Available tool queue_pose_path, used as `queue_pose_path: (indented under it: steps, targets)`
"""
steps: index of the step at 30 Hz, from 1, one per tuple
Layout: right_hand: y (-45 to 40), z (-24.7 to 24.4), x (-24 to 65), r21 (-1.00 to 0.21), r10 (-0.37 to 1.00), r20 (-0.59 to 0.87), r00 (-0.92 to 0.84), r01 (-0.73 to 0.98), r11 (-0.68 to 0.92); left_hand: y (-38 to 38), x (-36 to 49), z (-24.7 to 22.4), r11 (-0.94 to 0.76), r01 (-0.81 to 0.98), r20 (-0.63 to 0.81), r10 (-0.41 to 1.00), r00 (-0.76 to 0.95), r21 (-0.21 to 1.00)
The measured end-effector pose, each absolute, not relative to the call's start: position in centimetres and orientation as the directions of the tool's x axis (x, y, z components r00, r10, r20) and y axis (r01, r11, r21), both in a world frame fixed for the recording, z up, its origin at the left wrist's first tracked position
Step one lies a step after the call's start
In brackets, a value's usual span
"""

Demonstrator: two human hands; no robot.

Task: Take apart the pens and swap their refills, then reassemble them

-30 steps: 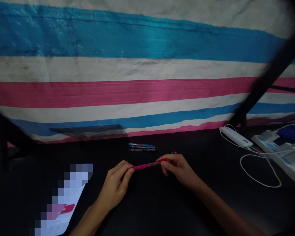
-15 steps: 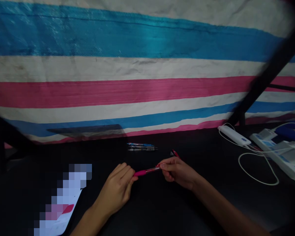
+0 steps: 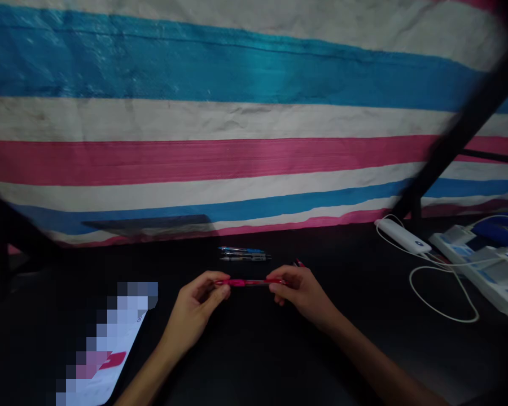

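A red-pink pen with a clear barrel [image 3: 254, 282] lies level between my two hands above the black table [image 3: 245, 349]. My left hand [image 3: 201, 301] pinches its pink grip end between thumb and fingers. At the other end, my right hand [image 3: 298, 290] pinches the red part. Several pens [image 3: 243, 255], one blue and others clear and grey, lie side by side behind the held pen. Just behind my right hand, a red and dark object [image 3: 298, 263] shows, partly hidden by the hand.
At the left lies a lit, partly pixelated screen [image 3: 114, 361]. On the right are a white device [image 3: 402, 235], a power strip [image 3: 478, 270] with plugs, looping white cables and a blue item [image 3: 499, 228]. A striped sheet [image 3: 237, 160] hangs behind, between dark frame bars.
My left hand has risen and turned, with its thumb now showing along the pen. The pen has gone from slanted to nearly level. My right hand has shifted slightly.
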State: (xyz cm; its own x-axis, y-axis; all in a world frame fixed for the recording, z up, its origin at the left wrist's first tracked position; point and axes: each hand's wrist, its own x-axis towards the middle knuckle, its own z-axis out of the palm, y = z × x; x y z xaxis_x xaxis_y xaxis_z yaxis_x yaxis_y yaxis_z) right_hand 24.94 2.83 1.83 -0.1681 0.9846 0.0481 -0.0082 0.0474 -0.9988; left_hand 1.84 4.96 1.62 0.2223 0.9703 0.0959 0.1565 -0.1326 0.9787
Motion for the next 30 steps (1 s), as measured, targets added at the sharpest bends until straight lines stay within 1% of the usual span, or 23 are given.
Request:
queue_pose_path:
  steps: [2, 6, 11, 13, 16, 18, 20, 22, 25, 28, 30]
  targets:
    - [2.77, 1.95, 24.88, -0.998, 0.985, 0.037, -0.169, -0.059, 0.028, 4.91, 1.90, 1.57, -0.103, 0.127, 0.073, 0.972, 0.222, 0.987]
    - [2.69, 1.93, 24.93, -0.987, 0.987, 0.032, -0.158, -0.161, 0.006, 4.77, 2.05, 1.47, -0.105, 0.103, 0.082, 0.975, 0.205, 0.989]
    - [2.87, 1.79, 25.17, -0.987, 0.987, 0.094, -0.132, -0.144, 0.075, 4.67, 2.26, 1.34, -0.072, 0.050, 0.061, 0.979, 0.193, 0.996]
    - [2.92, 1.71, 25.13, -0.990, 0.990, 0.041, -0.138, -0.138, 0.022, 4.68, 2.35, 1.31, -0.062, 0.025, 0.056, 0.981, 0.184, 0.998]
    - [2.89, 1.55, 24.94, -0.996, 0.985, -0.049, -0.166, -0.071, -0.062, 4.71, 2.46, 1.36, -0.059, 0.011, 0.056, 0.983, 0.174, 0.998]
    - [2.83, 1.51, 24.84, -0.997, 0.986, -0.024, -0.168, -0.068, -0.036, 4.72, 2.52, 1.44, -0.059, 0.014, 0.056, 0.983, 0.174, 0.998]
    - [2.77, 1.59, 24.81, -0.995, 0.988, 0.012, -0.155, -0.101, -0.004, 4.70, 2.56, 1.51, -0.061, 0.021, 0.056, 0.983, 0.172, 0.998]
    - [2.75, 1.70, 24.82, -0.993, 0.991, -0.017, -0.132, -0.111, -0.031, 4.66, 2.58, 1.54, -0.063, 0.026, 0.057, 0.983, 0.174, 0.998]
    - [2.75, 1.73, 24.84, -0.994, 0.990, -0.076, -0.118, -0.074, -0.085, 4.62, 2.54, 1.44, -0.067, 0.027, 0.061, 0.982, 0.181, 0.997]
    - [2.73, 1.60, 24.86, -0.995, 0.993, 0.000, -0.121, -0.101, -0.012, 4.64, 2.45, 1.31, -0.072, 0.032, 0.065, 0.981, 0.184, 0.997]
    - [2.72, 1.52, 24.86, -0.992, 0.994, 0.009, -0.111, -0.127, -0.005, 4.67, 2.42, 1.27, -0.072, 0.037, 0.063, 0.980, 0.187, 0.997]
